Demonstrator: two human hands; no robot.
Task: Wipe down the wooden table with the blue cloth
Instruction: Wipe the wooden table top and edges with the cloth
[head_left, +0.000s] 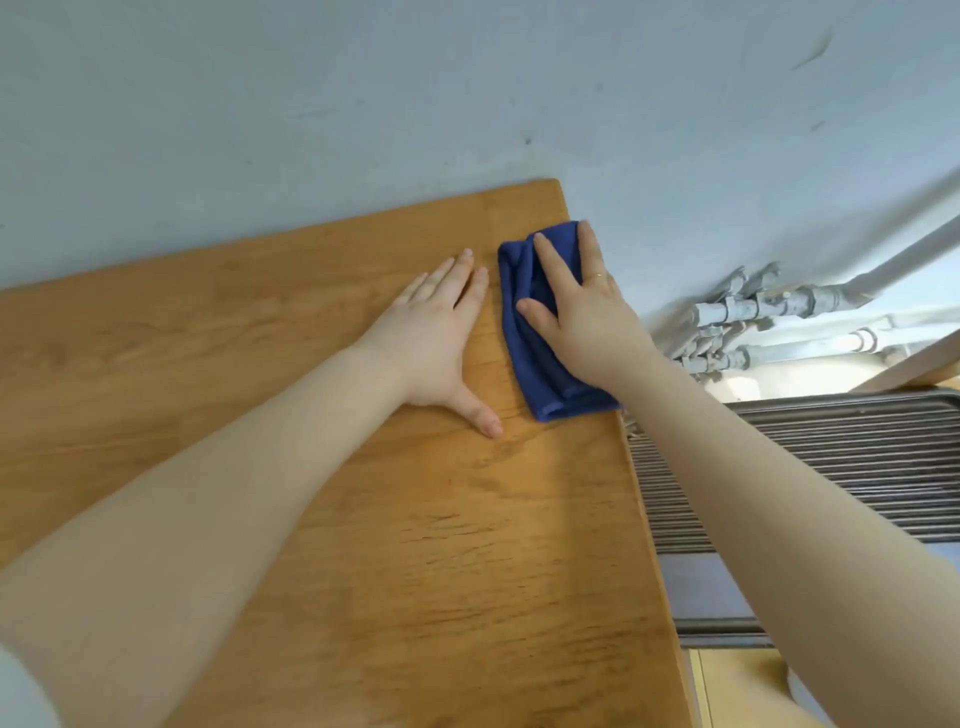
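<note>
Pale painted pipes with valves (748, 317) run along the blue-grey wall (363, 93) above a ribbed radiator (841, 467).

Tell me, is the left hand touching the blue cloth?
Apart. The head view shows bare wooden table between the left hand and the blue cloth.

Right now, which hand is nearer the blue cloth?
Right. The right hand presses flat on the blue cloth; the left hand rests on the wooden table just left of it.
</note>
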